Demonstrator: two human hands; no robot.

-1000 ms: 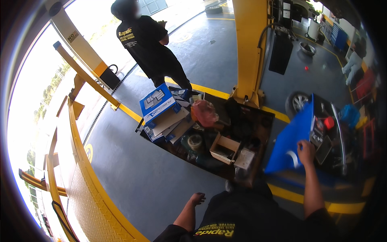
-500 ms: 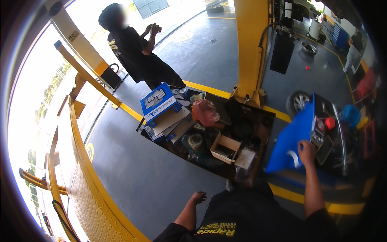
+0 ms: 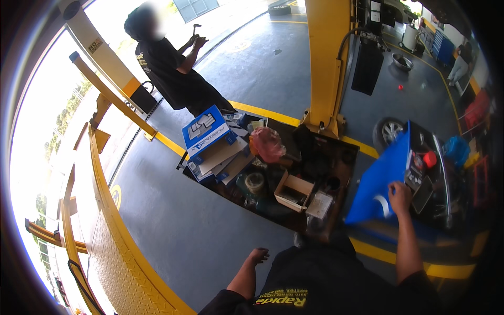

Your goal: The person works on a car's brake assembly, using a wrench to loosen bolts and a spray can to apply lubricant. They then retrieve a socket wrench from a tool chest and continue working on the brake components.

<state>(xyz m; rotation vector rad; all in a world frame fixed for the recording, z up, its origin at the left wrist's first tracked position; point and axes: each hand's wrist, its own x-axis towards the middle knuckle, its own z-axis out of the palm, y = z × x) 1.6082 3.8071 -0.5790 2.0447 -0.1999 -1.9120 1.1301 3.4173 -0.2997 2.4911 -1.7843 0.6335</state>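
My left hand [image 3: 258,255] hangs beside my body over the floor, its fingers loosely bent and apart, with nothing seen in it. My right hand [image 3: 400,197] rests at the top edge of a blue tool cart [image 3: 375,184], fingers curled against that edge; the fingertips are partly hidden. Beside this hand, the cart's top bears a small tray [image 3: 422,194], a red round item [image 3: 430,159] and other small items that I cannot make out.
Ahead stands a dark workbench [image 3: 286,220] bearing blue boxes [image 3: 206,134], a pink plastic bag [image 3: 268,145] and an open carton [image 3: 294,191]. A yellow lift post [image 3: 328,63] rises behind it. A co-worker [image 3: 176,79] stands far left, a small tool raised. A wheel [image 3: 389,131] lies beyond the cart.
The co-worker has shifted slightly left, and a small tool now shows upright in the raised hands. The distant person at the right has changed posture. My hands stay in place.
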